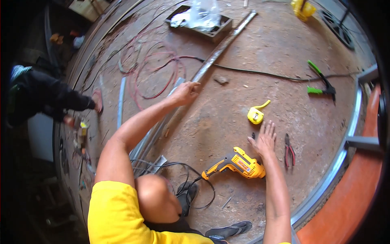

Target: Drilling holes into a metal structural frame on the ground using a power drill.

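My left hand (185,94) is closed at a long, narrow metal bar (217,53), its fingers curled by the bar's edge. The bar runs away toward the far side. My right hand (264,140) has its fingers stretched out, palm down at the floor, and holds nothing. Just beyond its fingertips sits a yellow tape measure (255,116) with a short length of tape out. A yellow and black corded power drill (239,164) lies left of my right forearm. On the other side are red-handled pliers (289,152). A small dark piece (253,135) lies by my right fingers.
A green-handled rivet gun (322,84) lies at the right, near a black cable (260,72). Red hose (156,81) coils at the left. A tray (219,32) with plastic bags stands far off. Curved metal framing (345,153) edges an orange panel (345,199). Another person (48,95) is at the left.
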Demonstrator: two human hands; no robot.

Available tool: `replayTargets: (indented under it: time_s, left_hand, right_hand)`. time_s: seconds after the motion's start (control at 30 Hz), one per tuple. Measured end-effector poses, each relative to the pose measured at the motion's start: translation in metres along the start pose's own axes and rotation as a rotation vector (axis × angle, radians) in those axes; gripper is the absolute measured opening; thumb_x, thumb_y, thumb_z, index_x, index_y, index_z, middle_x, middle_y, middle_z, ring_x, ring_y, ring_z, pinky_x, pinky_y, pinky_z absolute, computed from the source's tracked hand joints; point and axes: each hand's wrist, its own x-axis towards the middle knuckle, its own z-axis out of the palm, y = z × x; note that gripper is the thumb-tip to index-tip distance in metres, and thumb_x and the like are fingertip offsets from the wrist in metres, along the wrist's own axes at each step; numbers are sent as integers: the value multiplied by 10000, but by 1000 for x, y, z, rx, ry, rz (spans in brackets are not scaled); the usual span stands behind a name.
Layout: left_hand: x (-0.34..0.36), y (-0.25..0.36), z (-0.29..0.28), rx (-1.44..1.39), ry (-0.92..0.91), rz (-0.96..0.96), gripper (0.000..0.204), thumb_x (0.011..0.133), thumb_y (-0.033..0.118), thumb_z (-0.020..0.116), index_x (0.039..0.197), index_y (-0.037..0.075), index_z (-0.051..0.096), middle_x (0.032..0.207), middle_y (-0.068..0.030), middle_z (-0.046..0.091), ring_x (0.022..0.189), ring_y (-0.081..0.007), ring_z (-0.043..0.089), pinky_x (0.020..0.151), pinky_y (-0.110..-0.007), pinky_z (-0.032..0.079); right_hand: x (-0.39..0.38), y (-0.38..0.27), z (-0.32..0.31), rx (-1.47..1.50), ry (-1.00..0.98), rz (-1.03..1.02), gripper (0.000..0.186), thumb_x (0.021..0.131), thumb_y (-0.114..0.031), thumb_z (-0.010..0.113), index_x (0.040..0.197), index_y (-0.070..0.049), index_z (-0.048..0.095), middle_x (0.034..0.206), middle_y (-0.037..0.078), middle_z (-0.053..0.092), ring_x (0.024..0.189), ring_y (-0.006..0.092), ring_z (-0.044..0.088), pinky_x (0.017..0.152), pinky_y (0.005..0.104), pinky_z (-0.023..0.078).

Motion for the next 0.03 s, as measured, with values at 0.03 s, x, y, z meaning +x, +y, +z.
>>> replayTargets:
  time_s: [0.03]
  left_hand:
    - [-16, 4, -3, -155, 36, -37, 476, 727, 173, 672, 1185, 68, 598, 881, -180, 671, 799, -271, 652, 731, -394, 504]
  right_hand:
    - [2, -4, 0, -35, -22, 30, 1070, 765, -557, 643, 1465, -10, 48, 1522, 236, 28, 1412, 388, -6, 1116, 555, 107]
